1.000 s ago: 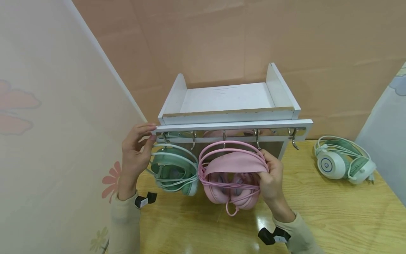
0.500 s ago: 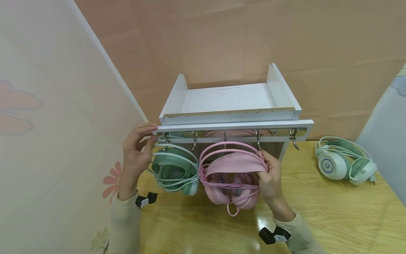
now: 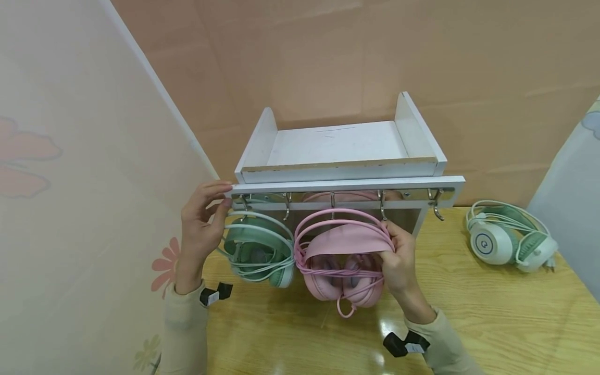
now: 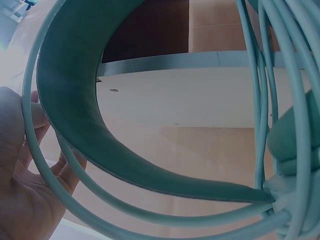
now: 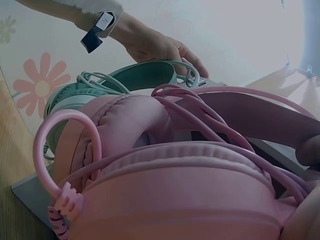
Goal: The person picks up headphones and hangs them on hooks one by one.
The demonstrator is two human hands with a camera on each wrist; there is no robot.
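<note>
Far left, a pale wall (image 3: 94, 250) carries three flower prints (image 3: 164, 266). Beside it comes the first of two hands, the left hand (image 3: 201, 224), a black strap (image 3: 208, 297) at its wrist; its thumb and fingers are bent around the left end of one white hook rail (image 3: 347, 184), gripping it. Five metal hooks (image 3: 287, 204) line the rail. Of three pairs of headphones, the green headphones (image 3: 258, 237) hang at the leftmost hook, just beside the left hand, with their cable looped across them.

Above and behind the rail sits one white shelf (image 3: 339, 143), with two side walls and a few thin dark lines on its base.

Next along are the pink headphones (image 3: 347, 239), in front of the middle hook; whether the band rests on it I cannot tell. Two ear cups and a wound cable hang below. The right hand (image 3: 400, 260), nearly closed, pinches the right side of their headband.

At far right, the white-and-green headphones (image 3: 489, 247) lie on the wooden worktop (image 3: 469, 312).
</note>
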